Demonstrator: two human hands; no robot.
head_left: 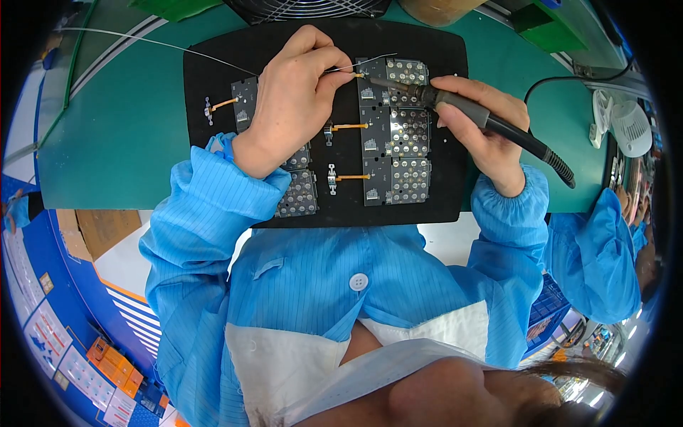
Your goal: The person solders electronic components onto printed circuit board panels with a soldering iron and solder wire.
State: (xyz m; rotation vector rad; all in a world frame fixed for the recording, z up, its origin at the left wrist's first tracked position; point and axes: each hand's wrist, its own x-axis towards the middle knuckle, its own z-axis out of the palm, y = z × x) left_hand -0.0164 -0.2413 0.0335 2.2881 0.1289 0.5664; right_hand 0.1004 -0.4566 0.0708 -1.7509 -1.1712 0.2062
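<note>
My left hand [293, 99] pinches a thin solder wire [178, 48], which trails off to the upper left. Its fingertips meet the left edge of the top circuit board [407, 70], by a small yellowish connector end that they partly cover. In my right hand [491, 128] is a black soldering iron [466, 107], its tip angled left toward that same spot. Below, a middle board [409, 132] and a lower board [409, 178] each have an orange flex cable [348, 127] with a small metal part at its left end. More boards [299, 192] lie partly under my left arm.
All the boards rest on a black mat [448, 178] on a green work surface [121, 121]. A fan grille [306, 8] stands at the far edge. The iron's cord curves behind my right hand. A white plastic cup [631, 128] stands at the right. Another person's blue sleeve [597, 256] shows there.
</note>
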